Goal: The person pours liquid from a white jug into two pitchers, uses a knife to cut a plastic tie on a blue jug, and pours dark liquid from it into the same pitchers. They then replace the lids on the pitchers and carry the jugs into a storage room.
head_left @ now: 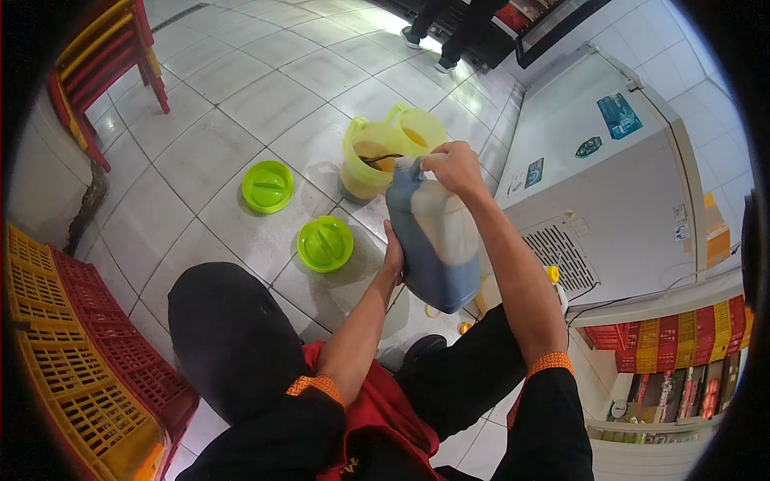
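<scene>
Crouched low over a pale tiled floor (241, 104), tipping a big translucent plastic jug (437, 240) of dark liquid toward the nearer of two yellow-green pitchers (365, 160). Right hand (453, 167) up at the neck of the jug, fingers curled and pressed together around the top, apparently to steer the spout. Left hand (393, 255) flat against the jug's lower side, taking the weight from below; fingers mostly hidden behind the jug, so cannot tell whether spread or closed. Jug held slanted, mouth just above the pitcher's rim, a thin dark stream arcing into the amber liquid inside. Second pitcher (417, 128) touching or just beside the first, also holding amber liquid, handle turned upward.

Two round green lids (267, 186) (325, 243) lying on the tiles near the pitchers, off and out of the way of pouring, each smooth and glossy with a raised grip across the middle. White chest freezer (593, 160) to the right, flat-topped with stickers and a slatted vent. Red and yellow perforated crates (80, 353) on the left, stacked chairs (104, 56) beyond. Another person's legs (449, 32) far off at the top.
</scene>
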A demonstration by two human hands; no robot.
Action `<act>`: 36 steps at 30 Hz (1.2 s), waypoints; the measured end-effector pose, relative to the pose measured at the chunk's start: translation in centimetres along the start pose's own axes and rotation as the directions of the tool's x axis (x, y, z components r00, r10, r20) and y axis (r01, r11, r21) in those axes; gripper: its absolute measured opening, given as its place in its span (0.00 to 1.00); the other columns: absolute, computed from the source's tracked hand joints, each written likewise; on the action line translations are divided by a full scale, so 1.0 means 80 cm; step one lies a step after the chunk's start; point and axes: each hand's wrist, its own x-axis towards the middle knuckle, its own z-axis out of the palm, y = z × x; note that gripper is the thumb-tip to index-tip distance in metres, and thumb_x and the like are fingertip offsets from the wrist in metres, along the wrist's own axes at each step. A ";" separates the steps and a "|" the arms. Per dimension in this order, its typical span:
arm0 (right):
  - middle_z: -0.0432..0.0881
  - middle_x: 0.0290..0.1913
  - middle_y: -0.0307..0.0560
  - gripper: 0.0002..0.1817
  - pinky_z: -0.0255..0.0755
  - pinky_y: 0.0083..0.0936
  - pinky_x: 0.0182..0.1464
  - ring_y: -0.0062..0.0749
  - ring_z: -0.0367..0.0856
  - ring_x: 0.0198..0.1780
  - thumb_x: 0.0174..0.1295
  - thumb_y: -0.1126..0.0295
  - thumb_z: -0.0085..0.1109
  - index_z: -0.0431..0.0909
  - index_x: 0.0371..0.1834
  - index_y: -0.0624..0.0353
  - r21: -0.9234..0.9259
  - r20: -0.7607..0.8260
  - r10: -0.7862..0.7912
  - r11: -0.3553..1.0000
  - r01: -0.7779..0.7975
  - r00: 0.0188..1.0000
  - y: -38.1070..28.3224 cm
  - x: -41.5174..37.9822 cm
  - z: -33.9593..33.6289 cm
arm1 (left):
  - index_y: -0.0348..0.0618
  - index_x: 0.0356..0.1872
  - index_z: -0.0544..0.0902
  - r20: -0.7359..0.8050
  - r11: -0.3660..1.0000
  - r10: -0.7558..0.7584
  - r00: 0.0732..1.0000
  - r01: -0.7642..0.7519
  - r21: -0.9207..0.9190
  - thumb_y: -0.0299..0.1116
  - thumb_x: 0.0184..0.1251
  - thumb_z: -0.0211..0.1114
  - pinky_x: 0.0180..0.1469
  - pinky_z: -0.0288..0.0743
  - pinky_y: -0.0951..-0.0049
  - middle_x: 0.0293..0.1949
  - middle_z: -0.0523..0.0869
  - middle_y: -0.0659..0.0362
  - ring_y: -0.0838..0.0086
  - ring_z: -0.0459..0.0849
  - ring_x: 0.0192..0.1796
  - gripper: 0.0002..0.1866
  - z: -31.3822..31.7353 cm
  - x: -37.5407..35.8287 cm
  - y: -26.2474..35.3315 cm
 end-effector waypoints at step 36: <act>0.85 0.31 0.60 0.17 0.77 0.31 0.43 0.46 0.85 0.35 0.38 0.64 0.69 0.84 0.29 0.67 -0.024 0.006 -0.006 1.000 0.006 1.000 0.000 0.003 0.005 | 0.47 0.72 0.58 -0.058 0.997 -0.053 0.997 0.050 -0.062 0.77 0.60 0.22 0.71 0.57 0.61 0.69 0.67 0.54 0.60 0.66 0.69 0.51 0.010 -0.009 0.003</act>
